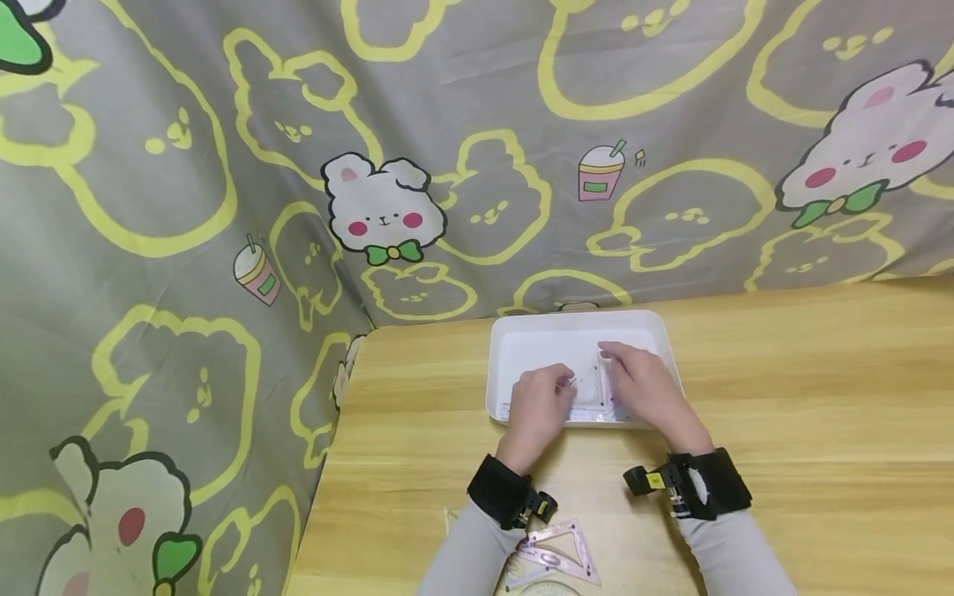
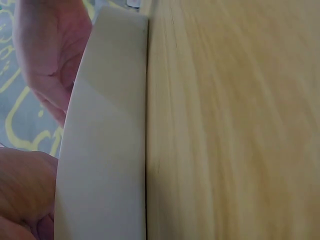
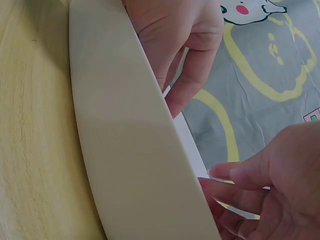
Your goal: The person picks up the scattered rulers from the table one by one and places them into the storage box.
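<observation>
Both hands are sitting inside a glossy white plastic tray [image 1: 507, 339] at the middle of the head view, on a pale wood-grain table [image 1: 820, 397]. Left hand [image 1: 538, 406] and right hand [image 1: 643, 385] are close together, fingers curling onto a clear, see-through triangle ruler [image 1: 592, 385] — its edges are hard to make out. Another pinkish triangle ruler [image 1: 561, 553] is lying at the bottom edge, partly cut off; its markings are too small to read.

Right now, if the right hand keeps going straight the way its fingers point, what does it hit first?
Probably the far wall of the white tray. The right hand is over the tray, fingers pointing away from the person, on a clear set square. Past the wall hangs the curtain. Depth is unclear.
</observation>
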Available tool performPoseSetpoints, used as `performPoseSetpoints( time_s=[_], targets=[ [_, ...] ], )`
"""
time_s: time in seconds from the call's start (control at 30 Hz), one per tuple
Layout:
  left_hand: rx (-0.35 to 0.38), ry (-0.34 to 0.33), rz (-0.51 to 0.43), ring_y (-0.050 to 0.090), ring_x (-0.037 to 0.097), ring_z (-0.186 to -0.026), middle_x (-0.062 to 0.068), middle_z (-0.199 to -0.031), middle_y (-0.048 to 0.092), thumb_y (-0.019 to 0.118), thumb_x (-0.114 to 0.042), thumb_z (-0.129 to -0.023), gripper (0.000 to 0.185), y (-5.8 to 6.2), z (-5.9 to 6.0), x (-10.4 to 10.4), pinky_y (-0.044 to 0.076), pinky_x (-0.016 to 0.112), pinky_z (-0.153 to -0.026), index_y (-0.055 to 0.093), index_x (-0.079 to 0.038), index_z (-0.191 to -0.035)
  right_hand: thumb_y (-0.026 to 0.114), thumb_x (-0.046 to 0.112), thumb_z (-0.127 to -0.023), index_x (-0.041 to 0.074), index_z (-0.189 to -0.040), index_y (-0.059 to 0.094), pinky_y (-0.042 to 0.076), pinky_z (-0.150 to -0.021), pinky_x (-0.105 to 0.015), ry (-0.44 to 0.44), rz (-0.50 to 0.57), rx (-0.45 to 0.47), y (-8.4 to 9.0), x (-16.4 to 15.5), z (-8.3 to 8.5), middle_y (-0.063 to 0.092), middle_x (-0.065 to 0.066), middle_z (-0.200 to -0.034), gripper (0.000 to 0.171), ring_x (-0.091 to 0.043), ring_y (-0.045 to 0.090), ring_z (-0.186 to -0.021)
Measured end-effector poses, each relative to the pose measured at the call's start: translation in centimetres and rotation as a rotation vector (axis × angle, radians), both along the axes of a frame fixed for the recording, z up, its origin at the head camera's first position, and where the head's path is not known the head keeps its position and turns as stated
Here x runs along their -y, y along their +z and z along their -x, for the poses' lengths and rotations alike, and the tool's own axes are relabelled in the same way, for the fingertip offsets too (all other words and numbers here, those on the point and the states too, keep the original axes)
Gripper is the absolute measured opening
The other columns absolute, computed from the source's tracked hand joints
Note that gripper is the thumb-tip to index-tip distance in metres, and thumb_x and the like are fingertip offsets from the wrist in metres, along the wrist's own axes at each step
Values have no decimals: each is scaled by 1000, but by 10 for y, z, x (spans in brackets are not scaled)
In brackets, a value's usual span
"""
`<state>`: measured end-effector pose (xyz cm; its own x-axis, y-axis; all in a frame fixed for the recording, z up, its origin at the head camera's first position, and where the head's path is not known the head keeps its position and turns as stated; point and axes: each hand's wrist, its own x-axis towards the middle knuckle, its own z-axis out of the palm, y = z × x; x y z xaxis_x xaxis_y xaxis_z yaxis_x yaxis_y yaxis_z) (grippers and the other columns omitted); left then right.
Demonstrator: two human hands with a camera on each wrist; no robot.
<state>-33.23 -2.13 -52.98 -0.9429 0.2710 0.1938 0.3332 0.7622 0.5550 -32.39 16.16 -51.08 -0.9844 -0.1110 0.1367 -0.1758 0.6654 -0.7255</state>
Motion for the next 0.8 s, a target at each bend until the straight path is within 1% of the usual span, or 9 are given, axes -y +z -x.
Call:
performPoseSetpoints(
  time_s=[0.1,0.2,0.33,0.43,0.47,0.57,0.63,0.7,0.8],
  targets=[
    [9,-5,23,73,13,-90,1,-99,79,79,-13,-93,18,-2,-3,0,56,27,-78,80,-12,-111,45,2,-106,-9,-141,57,43,-108,-64,-7,-1,10,-3,0,-1,62,-33,-136,39,-52,57,-128],
    [8,-9,37,73,14,-94,1,-102,79,79,-12,-93,20,-2,-3,0,56,28,-81,80,-13,-113,45,2,-106,-8,-141,57,42,-108,-65,-11,3,4,-4,-1,-1,60,-34,-138,39,-53,55,-129],
    [-7,-11,61,73,19,-100,2,-108,79,80,-10,-91,26,1,-1,0,56,31,-87,79,-12,-117,44,2,-105,-8,-142,57,47,-100,-61,-10,8,-3,-2,-1,1,63,-34,-134,40,-46,62,-113],
    [-5,-13,69,72,21,-103,3,-112,79,80,-9,-90,30,3,-1,0,56,33,-90,77,-12,-120,44,2,-105,-7,-142,57,48,-88,-54,1,-5,-9,-1,-1,2,67,-31,-122,41,-37,62,-94],
    [-3,-16,70,72,21,-104,2,-113,79,79,-9,-90,30,3,-2,1,55,33,-90,77,-12,-120,46,1,-104,-7,-143,57,49,-86,-54,10,-20,-19,-2,-1,2,68,-31,-119,41,-37,62,-92],
    [-2,-37,81,71,21,-105,1,-116,78,76,-8,-92,31,2,-2,1,54,32,-91,76,-13,-123,48,4,-104,-3,-147,55,43,-94,-61,33,-84,-12,-3,-1,1,68,-29,-124,44,-44,60,-107],
    [-19,-62,93,71,21,-104,0,-118,78,74,-8,-94,30,2,-1,0,54,33,-91,76,-14,-124,48,7,-105,0,-151,51,34,-101,-68,51,-128,0,-6,-1,0,65,-27,-134,47,-50,52,-124],
    [-41,-86,108,72,21,-102,0,-118,78,71,-6,-96,30,2,0,0,55,32,-90,75,-14,-124,46,11,-106,4,-153,49,26,-103,-72,57,-162,23,-7,0,-2,62,-23,-143,48,-52,41,-137],
    [-62,-120,128,73,22,-100,1,-117,78,69,-4,-96,29,-1,1,-1,56,32,-89,76,-14,-122,43,12,-108,3,-150,52,23,-104,-72,60,-179,32,-11,1,-3,62,-20,-144,44,-51,39,-139]
  ],
)
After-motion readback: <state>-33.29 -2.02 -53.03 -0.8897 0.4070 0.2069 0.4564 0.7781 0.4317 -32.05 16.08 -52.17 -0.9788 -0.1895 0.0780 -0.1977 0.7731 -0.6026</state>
